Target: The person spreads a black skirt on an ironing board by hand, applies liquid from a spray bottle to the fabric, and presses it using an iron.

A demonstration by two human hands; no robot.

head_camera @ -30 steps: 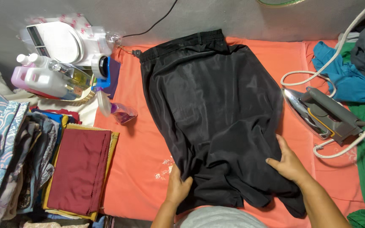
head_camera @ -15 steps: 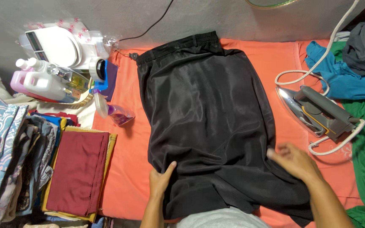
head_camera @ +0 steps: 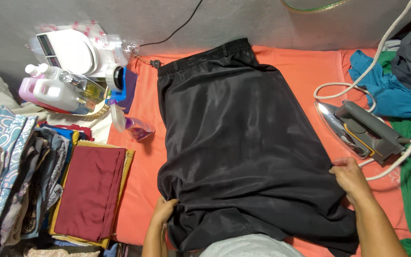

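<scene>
Work surface: an orange padded ironing cloth [head_camera: 291,62] spread flat against a grey wall, seen from above. A black garment [head_camera: 243,147] lies spread across its middle, elastic waistband toward the wall, hem toward the person.

Left hand [head_camera: 163,211]: fingers curled closed on the garment's lower left edge, pinching fabric. Right hand [head_camera: 350,175]: fingers closed over the lower right edge, thumb side toward the cloth.

Judgement on the step in hand: both edges appear to be held for pulling the fabric taut and flat. It would be done well by drawing both sides evenly outward, so the bunched folds near the hem smooth out without skewing the waistband.

Surroundings: an iron [head_camera: 362,131] lies on its side just beside the right hand, its white cord [head_camera: 338,88] looping across the cloth; this is the nearest hazard to that wrist. Blue and green clothes [head_camera: 396,95] are heaped at right. At left, a folded maroon cloth [head_camera: 91,190] tops a stack, with patterned folded fabrics [head_camera: 5,162] beyond, and a small spray bottle [head_camera: 132,124] and pink and white bottles [head_camera: 53,88] near the cloth's corner.
</scene>
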